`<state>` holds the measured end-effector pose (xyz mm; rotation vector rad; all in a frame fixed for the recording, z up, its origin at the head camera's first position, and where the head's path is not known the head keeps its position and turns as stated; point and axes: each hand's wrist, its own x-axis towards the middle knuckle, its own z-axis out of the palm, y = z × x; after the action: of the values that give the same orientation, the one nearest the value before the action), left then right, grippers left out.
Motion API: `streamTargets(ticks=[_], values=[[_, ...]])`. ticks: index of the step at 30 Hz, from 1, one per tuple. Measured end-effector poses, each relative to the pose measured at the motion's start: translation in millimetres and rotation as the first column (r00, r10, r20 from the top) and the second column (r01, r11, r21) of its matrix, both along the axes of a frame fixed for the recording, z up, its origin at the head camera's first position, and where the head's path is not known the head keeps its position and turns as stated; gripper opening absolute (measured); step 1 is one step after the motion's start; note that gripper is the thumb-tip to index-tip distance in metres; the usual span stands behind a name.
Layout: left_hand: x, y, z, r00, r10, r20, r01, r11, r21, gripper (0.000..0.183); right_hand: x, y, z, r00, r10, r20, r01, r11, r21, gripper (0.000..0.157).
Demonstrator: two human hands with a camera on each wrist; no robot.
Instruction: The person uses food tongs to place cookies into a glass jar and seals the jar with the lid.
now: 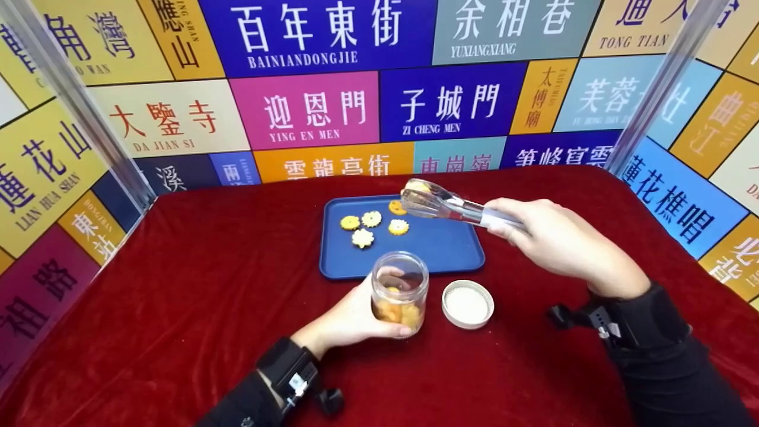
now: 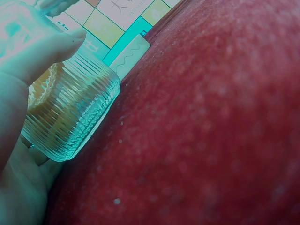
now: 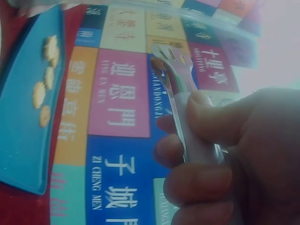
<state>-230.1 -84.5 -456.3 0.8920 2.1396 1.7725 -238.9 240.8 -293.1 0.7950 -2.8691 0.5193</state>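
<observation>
My left hand (image 1: 350,314) grips a clear glass jar (image 1: 418,276) round its side, with several golden biscuits inside. In the left wrist view the ribbed wall of the jar shows up close. Above the far side of a blue tray, my right hand (image 1: 551,237) holds metal tongs (image 1: 462,209) by their pale handle. A biscuit (image 1: 418,186) is between the tongs' tips. Several flower-shaped biscuits (image 1: 363,238) lie on the left part of the tray (image 1: 439,249), which is just beyond the jar.
To the right of the jar, a round white lid (image 1: 467,304) lies on the dark red cloth (image 1: 207,284). Behind the table stands a wall of coloured sign panels (image 1: 308,112), with a metal post (image 1: 658,89) at the right and another at the left.
</observation>
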Motion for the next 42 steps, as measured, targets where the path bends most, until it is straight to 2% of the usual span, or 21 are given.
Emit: streamTargets(ticks=[9, 12, 18, 21, 33, 42], values=[[-0.1, -1, -0.3, 1.0, -0.003, 0.0, 0.003, 1.0, 0.004, 0.093, 11.2, 4, 11.3, 0.987, 0.152, 0.052, -0.153, 0.988, 0.017, 0.025], [-0.5, -1, -1.2, 1.0, -0.008, 0.006, 0.008, 1.0, 0.017, 0.093, 11.7, 3, 9.6, 0.978, 0.199, 0.06, -0.201, 0.979, 0.022, 0.027], [-0.2, -2, -1.9, 1.0, -0.013, 0.018, 0.012, 1.0, 0.022, 0.091, 10.4, -1, 2.7, 0.954, 0.283, 0.099, -0.286, 0.958, 0.022, 0.016], [0.6, -2, -1.3, 1.0, -0.003, 0.021, 0.003, 1.0, -0.005, 0.093, 9.5, -2, -0.3, 0.941, 0.314, 0.122, -0.321, 0.946, 0.039, 0.016], [1.5, -1, 0.8, 1.0, -0.005, 0.026, 0.006, 1.0, -0.022, 0.097, 8.1, -1, -1.5, 0.933, 0.323, 0.16, -0.334, 0.941, 0.049, 0.023], [1.6, -1, -0.2, 1.0, 0.003, 0.012, -0.003, 1.0, -0.022, 0.1, 7.0, 0, -2.7, 0.93, 0.341, 0.141, -0.35, 0.936, 0.046, 0.019]])
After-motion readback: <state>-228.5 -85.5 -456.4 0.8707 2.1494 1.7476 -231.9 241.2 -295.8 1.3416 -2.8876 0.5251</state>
